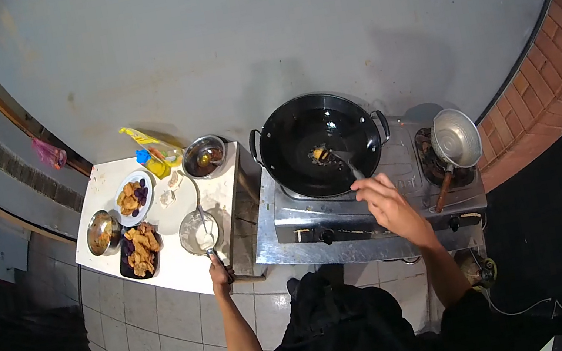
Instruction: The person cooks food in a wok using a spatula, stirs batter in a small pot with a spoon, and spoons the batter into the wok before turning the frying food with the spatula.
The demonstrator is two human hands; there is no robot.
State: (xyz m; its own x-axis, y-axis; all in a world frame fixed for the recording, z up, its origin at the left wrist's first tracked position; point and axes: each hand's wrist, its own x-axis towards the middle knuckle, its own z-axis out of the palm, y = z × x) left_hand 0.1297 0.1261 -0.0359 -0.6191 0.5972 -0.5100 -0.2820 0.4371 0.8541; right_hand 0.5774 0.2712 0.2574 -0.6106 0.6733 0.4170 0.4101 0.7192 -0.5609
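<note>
My right hand [390,207] is closed round the handle of a spatula [348,163], whose blade end reaches down into a black wok [285,111] with two loop handles. Close to the blade, a small golden piece of food [322,155] sits with bubbles round it in dark, shiny oil. On the left, my left hand [219,273] grips the dark handle of a small round pan [187,246] over the white table's edge. White batter or flour lies in that pan, and a spoon [201,208] leans in it.
On the white table [177,276] are a plate [129,219] and a black tray [126,267] of fried food, metal bowls [101,232] [202,144], and an oil bottle [157,166]. A ladle-like pot [456,137] rests on the stove's [378,215] right burner.
</note>
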